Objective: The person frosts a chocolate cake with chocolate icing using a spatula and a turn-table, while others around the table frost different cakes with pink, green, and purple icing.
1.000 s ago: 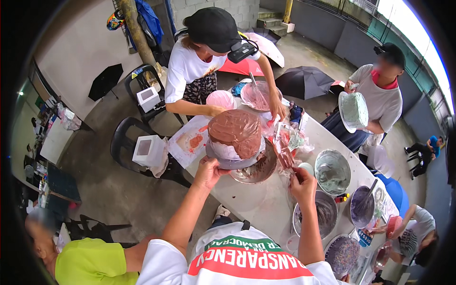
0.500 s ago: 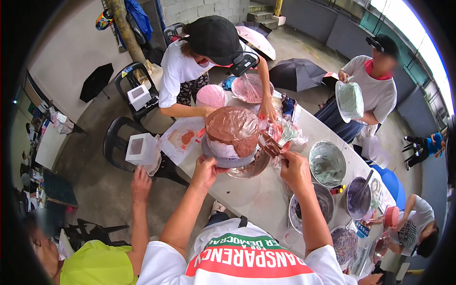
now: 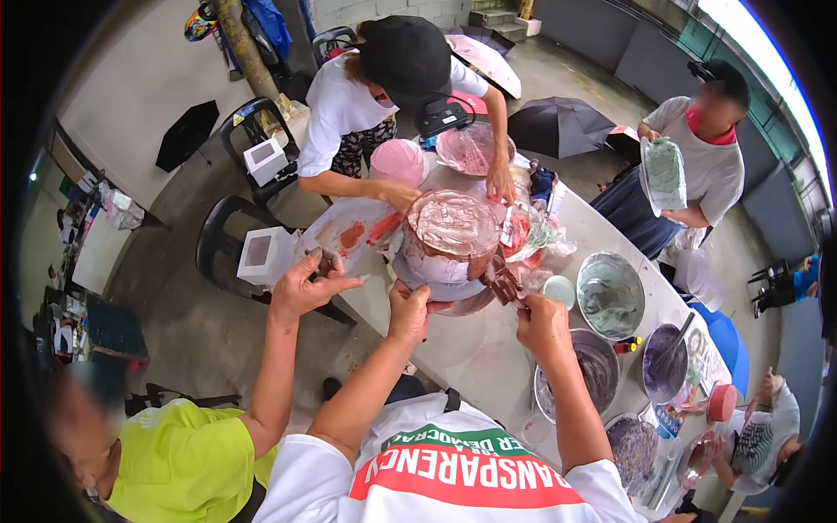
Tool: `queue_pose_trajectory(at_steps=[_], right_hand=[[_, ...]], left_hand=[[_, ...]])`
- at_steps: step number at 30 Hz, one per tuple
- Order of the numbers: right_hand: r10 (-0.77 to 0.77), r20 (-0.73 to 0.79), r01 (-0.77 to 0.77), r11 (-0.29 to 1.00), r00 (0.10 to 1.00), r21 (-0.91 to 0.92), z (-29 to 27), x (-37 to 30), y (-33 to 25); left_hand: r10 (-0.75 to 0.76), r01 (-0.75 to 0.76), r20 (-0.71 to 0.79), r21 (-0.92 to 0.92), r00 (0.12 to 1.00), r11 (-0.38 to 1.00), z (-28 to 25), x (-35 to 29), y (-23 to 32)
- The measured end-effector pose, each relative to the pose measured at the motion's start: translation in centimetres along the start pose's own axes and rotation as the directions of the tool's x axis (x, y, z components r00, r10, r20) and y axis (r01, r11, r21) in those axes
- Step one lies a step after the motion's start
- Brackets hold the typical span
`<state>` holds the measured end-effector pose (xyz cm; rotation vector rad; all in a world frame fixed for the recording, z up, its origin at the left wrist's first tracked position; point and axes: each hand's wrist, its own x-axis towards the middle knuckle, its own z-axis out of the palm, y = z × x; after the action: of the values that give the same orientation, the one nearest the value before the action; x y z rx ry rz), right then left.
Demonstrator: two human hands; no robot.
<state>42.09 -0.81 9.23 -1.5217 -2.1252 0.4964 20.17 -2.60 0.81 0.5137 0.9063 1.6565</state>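
Note:
My left hand (image 3: pixel 410 312) is closed on the near edge of a round cake board (image 3: pixel 433 289), holding it up. On the board stands a round cake (image 3: pixel 453 223), its top coated in brown icing and its lower side still pale with patches of white and lilac. In my right hand (image 3: pixel 542 326) is a spatula (image 3: pixel 502 282) loaded with brown icing, its blade against or close beside the cake's right lower side. Beneath the board, part of a metal bowl (image 3: pixel 476 302) shows.
Across the table (image 3: pixel 453 353), a person in a black cap works near a pink cake (image 3: pixel 397 163). At left, a co-worker's hand (image 3: pixel 305 283) reaches close to my left arm. Icing bowls (image 3: pixel 610 296) line the right side. Another person holds a green cake (image 3: pixel 665 174).
The spatula has shifted down along the cake's right side, and the cake's top faces me more. The left co-worker's hand has risen toward the cake with fingers spread. A white-rimmed cup has come into view.

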Motion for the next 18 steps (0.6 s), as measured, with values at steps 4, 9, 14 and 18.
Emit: queue_pose_trajectory(at_steps=[4,9,14,18], right_hand=[[0.075,0.034,-0.077,0.996,0.997,0.054,0.6,-0.3,0.4],[0.146,0.018,-0.147,0.989,0.989,0.031,2.6,-0.7,1.2],[0.278,-0.005,-0.275,0.952,0.961,0.136,3.6,0.3,-0.6],[0.293,-0.096,-0.283,0.954,0.951,0.101,4.8,1.0,-3.1]], left_hand=[[0.033,-0.033,-0.018,0.001,0.999,0.999,-0.2,0.3,-1.7],[0.008,-0.009,-0.012,-0.073,1.000,0.997,0.7,1.1,-3.3],[-0.056,0.061,0.039,-0.139,0.998,0.988,1.6,1.9,-3.3],[-0.083,0.084,0.012,-0.213,0.996,0.973,1.9,2.3,-3.8]])
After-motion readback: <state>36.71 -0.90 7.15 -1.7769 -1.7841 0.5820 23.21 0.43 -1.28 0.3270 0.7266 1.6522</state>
